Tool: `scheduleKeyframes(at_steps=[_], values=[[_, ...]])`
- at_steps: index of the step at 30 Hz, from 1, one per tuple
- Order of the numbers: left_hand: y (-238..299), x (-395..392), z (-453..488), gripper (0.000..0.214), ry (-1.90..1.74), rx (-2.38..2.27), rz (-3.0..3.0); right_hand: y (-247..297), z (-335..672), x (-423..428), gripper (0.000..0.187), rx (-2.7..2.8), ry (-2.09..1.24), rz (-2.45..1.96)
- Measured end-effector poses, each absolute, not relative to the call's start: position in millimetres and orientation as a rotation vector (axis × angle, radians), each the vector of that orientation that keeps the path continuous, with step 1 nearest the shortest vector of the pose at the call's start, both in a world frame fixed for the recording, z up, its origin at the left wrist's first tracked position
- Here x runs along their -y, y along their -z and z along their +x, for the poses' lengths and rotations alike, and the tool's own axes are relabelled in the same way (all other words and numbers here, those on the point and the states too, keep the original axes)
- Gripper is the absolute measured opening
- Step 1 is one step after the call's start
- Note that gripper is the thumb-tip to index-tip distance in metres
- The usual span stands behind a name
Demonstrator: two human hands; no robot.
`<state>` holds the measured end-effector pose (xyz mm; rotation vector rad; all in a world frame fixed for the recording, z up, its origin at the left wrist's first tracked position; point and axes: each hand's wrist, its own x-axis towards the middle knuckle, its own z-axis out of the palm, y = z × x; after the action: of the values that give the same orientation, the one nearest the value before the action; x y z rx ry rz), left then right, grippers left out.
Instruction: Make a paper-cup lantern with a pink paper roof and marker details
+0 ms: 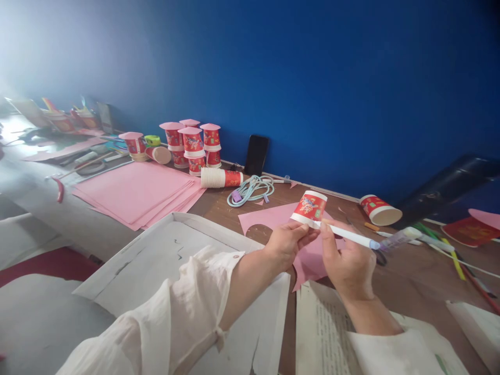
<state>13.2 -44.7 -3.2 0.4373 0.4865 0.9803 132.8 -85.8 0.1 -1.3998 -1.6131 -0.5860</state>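
Left hand [291, 242]: extended forward, pinched closed on inverted red cup [309, 207] at its rim.
Right hand [347, 265]: alongside, curled closed around white pen [351, 236].

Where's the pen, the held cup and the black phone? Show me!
Pen [350, 235]: head view, on its white barrel.
Held cup [309, 208]: head view, on its red printed side.
Black phone [257, 155]: head view, on the middle of its dark surface.
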Motion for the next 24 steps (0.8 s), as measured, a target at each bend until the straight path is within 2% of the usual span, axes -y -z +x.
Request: scheduleKeyframes(at_steps=[24], values=[[1.8, 44.6, 11.7, 0.015, -0.975, -0.475, 0.428, 0.0, 131.6, 88.1, 0.018, 1.621, 0.58, -1.425]])
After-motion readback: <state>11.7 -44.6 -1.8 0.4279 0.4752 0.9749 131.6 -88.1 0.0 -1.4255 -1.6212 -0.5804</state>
